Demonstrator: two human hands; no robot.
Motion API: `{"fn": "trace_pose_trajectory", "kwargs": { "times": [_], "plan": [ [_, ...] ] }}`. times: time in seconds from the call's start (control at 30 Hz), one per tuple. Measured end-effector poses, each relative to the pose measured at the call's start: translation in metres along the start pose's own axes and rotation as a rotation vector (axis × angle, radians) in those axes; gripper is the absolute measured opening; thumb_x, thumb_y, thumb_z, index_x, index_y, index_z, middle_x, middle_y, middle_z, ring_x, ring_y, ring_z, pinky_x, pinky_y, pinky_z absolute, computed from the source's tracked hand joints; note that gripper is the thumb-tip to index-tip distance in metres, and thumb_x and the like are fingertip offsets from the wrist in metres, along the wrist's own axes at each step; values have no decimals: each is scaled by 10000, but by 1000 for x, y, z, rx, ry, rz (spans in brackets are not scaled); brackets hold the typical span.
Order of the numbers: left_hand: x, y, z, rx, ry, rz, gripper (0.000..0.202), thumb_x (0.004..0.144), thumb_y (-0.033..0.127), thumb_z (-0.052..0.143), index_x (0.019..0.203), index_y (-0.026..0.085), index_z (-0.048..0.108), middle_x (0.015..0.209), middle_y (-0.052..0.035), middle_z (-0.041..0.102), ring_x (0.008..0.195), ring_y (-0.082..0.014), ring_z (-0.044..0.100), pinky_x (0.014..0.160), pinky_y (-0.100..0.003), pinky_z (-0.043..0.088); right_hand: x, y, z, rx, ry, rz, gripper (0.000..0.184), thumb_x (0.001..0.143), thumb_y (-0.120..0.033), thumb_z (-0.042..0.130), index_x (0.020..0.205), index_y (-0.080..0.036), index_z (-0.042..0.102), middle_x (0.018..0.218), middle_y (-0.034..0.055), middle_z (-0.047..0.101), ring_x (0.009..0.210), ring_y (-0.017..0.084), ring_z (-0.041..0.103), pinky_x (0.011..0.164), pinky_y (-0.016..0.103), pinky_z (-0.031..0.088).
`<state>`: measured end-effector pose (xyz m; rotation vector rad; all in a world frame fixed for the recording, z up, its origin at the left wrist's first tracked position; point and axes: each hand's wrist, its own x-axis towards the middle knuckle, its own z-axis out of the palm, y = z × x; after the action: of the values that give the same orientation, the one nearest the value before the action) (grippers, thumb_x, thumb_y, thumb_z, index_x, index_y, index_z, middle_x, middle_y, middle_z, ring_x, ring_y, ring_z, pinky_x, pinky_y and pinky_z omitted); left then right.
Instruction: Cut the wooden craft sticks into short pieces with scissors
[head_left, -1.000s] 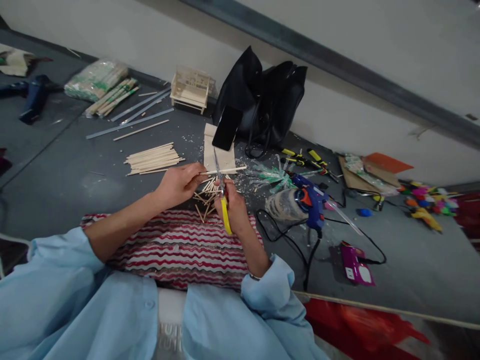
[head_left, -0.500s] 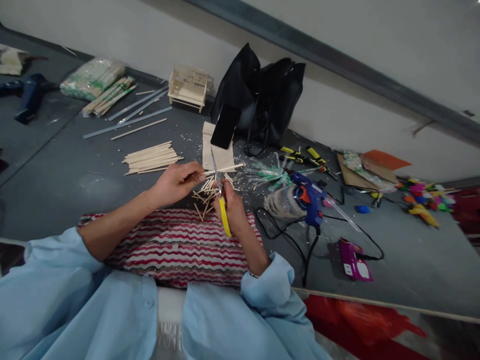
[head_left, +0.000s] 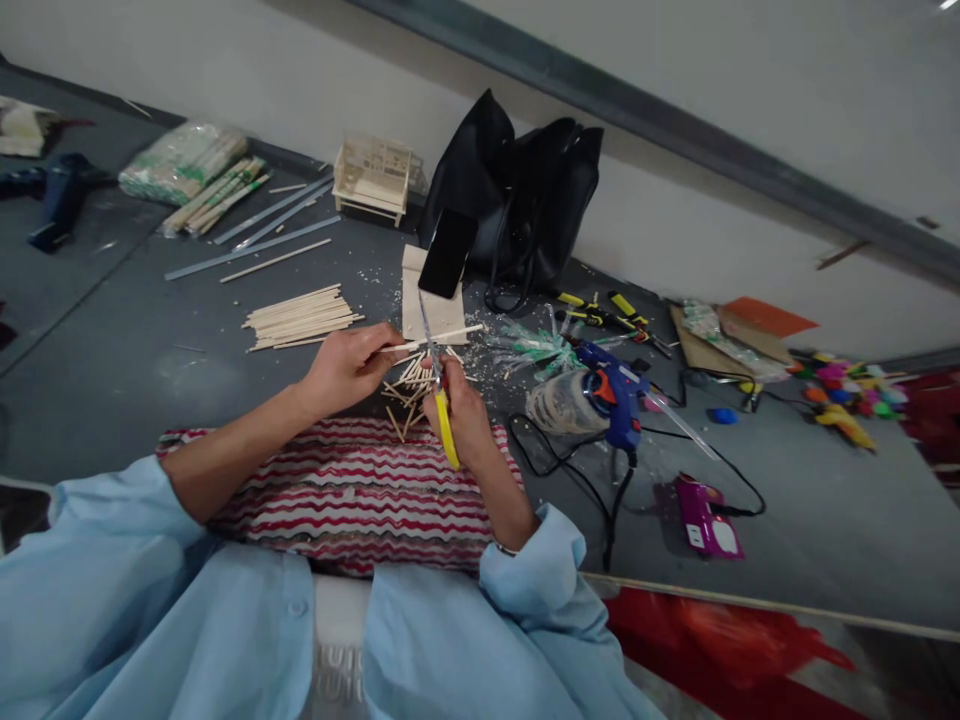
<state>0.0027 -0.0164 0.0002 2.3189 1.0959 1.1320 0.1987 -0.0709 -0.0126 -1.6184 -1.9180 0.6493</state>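
Observation:
My left hand pinches a thin wooden stick and holds it level above the grey floor. My right hand grips yellow-handled scissors, whose blades cross the stick near its middle. Under both hands lies a small heap of short cut stick pieces. A red and white striped mat lies just in front of me.
A bundle of long sticks lies to the left, with a small wooden model and a black bag behind. A blue glue gun with its black cord, a purple plug and pliers lie to the right.
The hands hold the same pose on the stick and the scissors. The view has shifted slightly, nothing else has moved.

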Motion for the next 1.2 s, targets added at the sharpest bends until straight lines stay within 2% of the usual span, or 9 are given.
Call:
{"fn": "trace_pose_trajectory", "kwargs": {
  "times": [0.23,0.43,0.63,0.8,0.9,1.0,1.1,1.2],
  "plan": [
    [-1,-1,-1,-15,-1,21,198,921,244,512,846,155,673,619,2,598,504,-86,467,523,-205,343,-1,-4,-3,86,-32,-16,415,803,-228,479,1216,-192,495,754,-22,572,601,140,528,626,244,409],
    [0,0,-2,-42,-18,1,223,927,278,508,824,156,664,596,14,573,485,-78,434,502,-202,327,-1,-2,-2,84,-15,-24,399,802,-218,487,1200,-193,518,771,-14,596,606,139,528,628,247,408],
    [0,-5,-1,-24,-18,25,210,932,253,491,875,147,664,676,-12,643,539,-85,514,542,-197,368,-1,-3,0,6,-15,31,404,753,-177,511,1154,-219,549,687,-36,574,574,140,506,574,236,354],
    [-3,-5,3,47,-46,6,266,959,300,438,976,157,662,819,-60,706,700,-137,632,638,-221,436,2,-3,-3,-80,6,-1,460,778,-191,491,1236,-219,511,752,-12,622,625,162,563,606,245,382],
    [-3,-4,4,97,-43,1,264,958,293,423,988,164,652,863,-70,709,752,-153,649,656,-230,446,0,-4,-6,-94,-24,-19,496,781,-179,480,1277,-207,475,769,-5,634,636,165,580,610,244,395],
    [1,-6,-3,106,51,-81,240,962,300,429,905,178,628,696,-17,635,618,-121,565,573,-220,392,-4,-7,-5,-74,-50,-73,517,782,-172,486,1297,-209,456,852,21,658,709,176,605,664,257,436],
    [6,-11,-13,83,157,-196,269,968,343,444,796,192,584,565,30,507,522,-97,432,513,-222,328,-6,-7,-1,-6,-1,-76,469,811,-199,504,1279,-215,479,896,30,659,740,174,614,703,270,465],
    [6,-13,-13,85,73,-171,250,946,342,465,812,184,604,555,31,511,508,-99,434,506,-224,313,-2,-3,2,85,149,24,351,902,-280,461,1243,-208,497,821,4,616,649,144,585,662,260,476]
  ]
}}
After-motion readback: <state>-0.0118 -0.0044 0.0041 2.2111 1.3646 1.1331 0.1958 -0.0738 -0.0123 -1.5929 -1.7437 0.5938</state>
